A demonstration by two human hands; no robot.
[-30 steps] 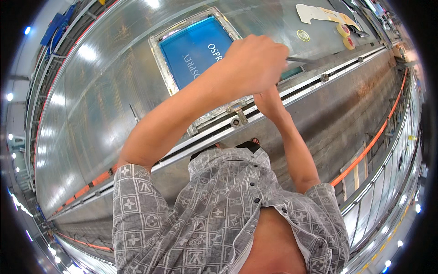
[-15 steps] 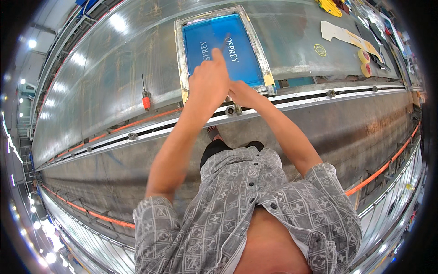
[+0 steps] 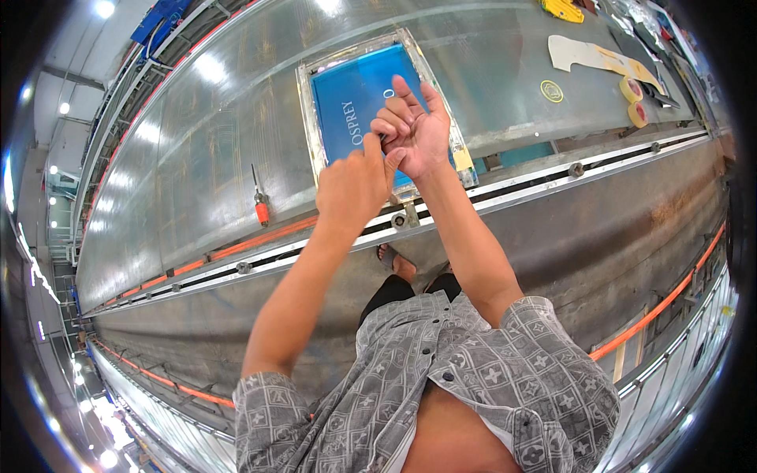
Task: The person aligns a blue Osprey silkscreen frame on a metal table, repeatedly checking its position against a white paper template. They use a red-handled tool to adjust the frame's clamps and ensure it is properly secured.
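Over the near part of a blue printing screen (image 3: 331, 102) with white lettering and a worn pale frame, my two hands meet. My right hand (image 3: 422, 138) is turned palm up, its index finger and thumb stretched apart and its other fingers half curled. Back up, my left hand (image 3: 355, 185) is closed, its fingertips against the little-finger side of the right hand. A small dark spot shows between the hands; I cannot make out what it is. The screen lies on a long grey table (image 3: 236, 118).
Left of the screen lies a screwdriver-like tool (image 3: 261, 206) with a red handle. At the right are tape rolls (image 3: 633, 101), a cream cut-out piece (image 3: 583, 55) and a yellow cloth (image 3: 561, 9). A metal rail (image 3: 520, 189) with knobs runs along the table's near edge.
My right hand has come out from behind the left and turned palm up. My left hand has drawn back toward me, its fingers lowered to the right hand. The view has shifted slightly.
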